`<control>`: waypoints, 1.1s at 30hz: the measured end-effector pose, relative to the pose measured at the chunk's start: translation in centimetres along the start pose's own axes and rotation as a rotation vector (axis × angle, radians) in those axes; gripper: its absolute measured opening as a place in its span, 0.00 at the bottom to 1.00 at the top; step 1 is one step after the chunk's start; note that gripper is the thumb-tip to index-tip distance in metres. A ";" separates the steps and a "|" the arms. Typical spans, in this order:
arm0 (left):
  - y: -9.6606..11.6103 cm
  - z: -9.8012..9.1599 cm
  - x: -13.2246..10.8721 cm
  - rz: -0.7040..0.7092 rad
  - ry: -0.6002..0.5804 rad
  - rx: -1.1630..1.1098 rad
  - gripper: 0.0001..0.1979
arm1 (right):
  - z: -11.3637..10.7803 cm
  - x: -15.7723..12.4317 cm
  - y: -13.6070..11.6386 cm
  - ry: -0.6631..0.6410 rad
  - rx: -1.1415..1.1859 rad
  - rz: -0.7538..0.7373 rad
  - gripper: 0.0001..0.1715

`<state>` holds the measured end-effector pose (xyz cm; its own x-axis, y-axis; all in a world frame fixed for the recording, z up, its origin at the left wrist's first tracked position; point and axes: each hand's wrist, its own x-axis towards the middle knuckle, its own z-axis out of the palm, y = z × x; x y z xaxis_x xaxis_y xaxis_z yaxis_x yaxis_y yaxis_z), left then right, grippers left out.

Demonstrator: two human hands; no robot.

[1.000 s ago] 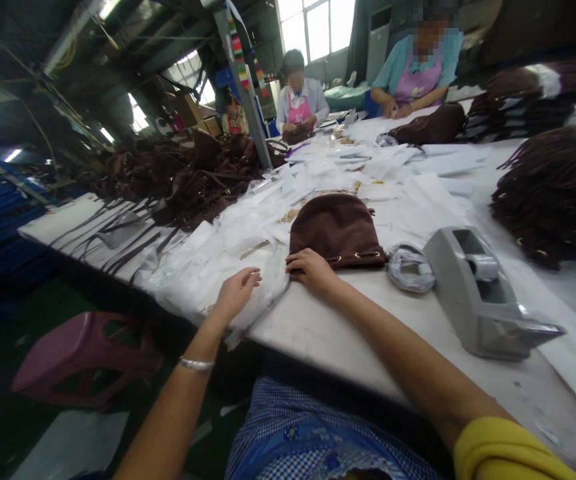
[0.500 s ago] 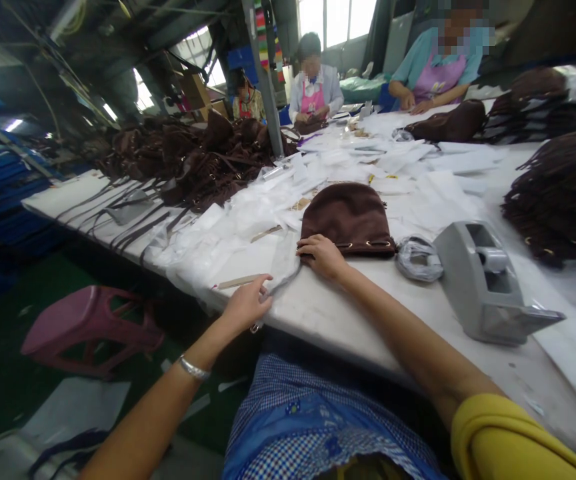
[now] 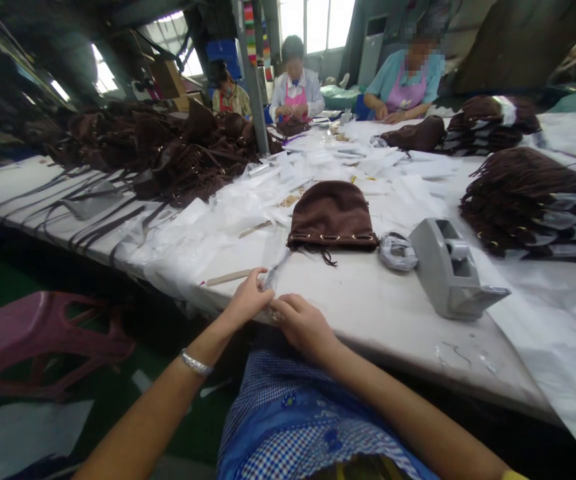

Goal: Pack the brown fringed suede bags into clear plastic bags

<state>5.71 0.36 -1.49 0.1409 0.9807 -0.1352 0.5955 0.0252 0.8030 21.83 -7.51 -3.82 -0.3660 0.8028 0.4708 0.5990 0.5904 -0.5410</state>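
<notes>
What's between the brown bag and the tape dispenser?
In the head view, a coiled, greyish bundle lies between the brown bag and the tape dispenser.

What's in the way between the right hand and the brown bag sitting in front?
Nothing that I can see. Between the right hand and the brown bag there's just pale tabletop and the bag's own dark tassels.

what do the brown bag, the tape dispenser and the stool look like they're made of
Brown bag: leather or imitation, softly matte, judging by its supple folds. Tape dispenser: probably hard plastic, smooth grey, with rounded edges. Stool: likely moulded plastic, slight sheen, cut-out sides.
</notes>
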 end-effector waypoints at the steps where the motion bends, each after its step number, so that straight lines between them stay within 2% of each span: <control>1: 0.1 0.1 -0.1 -0.009 -0.005 -0.053 0.29 | 0.3 -0.1 0.3 0.042 0.011 -0.009 0.12; 6: 0.4 0.4 -1.3 -0.090 -0.069 -0.382 0.30 | 0.7 -0.7 1.0 0.165 -0.008 -0.007 0.10; 10: 0.1 0.1 -3.0 -0.206 -0.120 -0.619 0.25 | 0.5 -1.4 1.1 0.168 -0.035 -0.006 0.10; 14: -0.6 0.1 -4.1 -0.171 -0.108 -0.630 0.22 | 0.3 -1.1 1.2 0.068 0.137 -0.011 0.11; 18: -1.1 0.2 -3.5 -0.144 -0.069 -0.468 0.22 | -0.7 0.8 1.5 -0.010 0.334 0.142 0.06; 22: -1.6 0.2 -2.5 -0.047 -0.032 -0.395 0.24 | -1.8 2.9 2.9 -0.160 0.510 0.320 0.05; 25: -2.1 0.3 -2.6 0.002 -0.050 -0.439 0.25 | -2.1 4.2 4.0 -0.259 0.705 0.430 0.08; 27: -2.2 0.4 -2.9 -0.012 -0.059 -0.462 0.26 | -2.1 5.0 4.8 -0.314 0.806 0.466 0.14; 30: -2.2 0.6 -3.3 -0.035 -0.052 -0.467 0.27 | -2.2 6.1 5.7 -0.417 0.879 0.504 0.22; 33: -2.1 0.5 -3.6 0.061 -0.045 -0.363 0.24 | -2.3 7.2 6.6 -0.535 0.914 0.560 0.26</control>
<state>4.35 -3.29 -2.96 0.2072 0.9732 -0.0995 0.2665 0.0417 0.9629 24.78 2.01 -2.37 -0.5955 0.7724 -0.2208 0.1212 -0.1853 -0.9752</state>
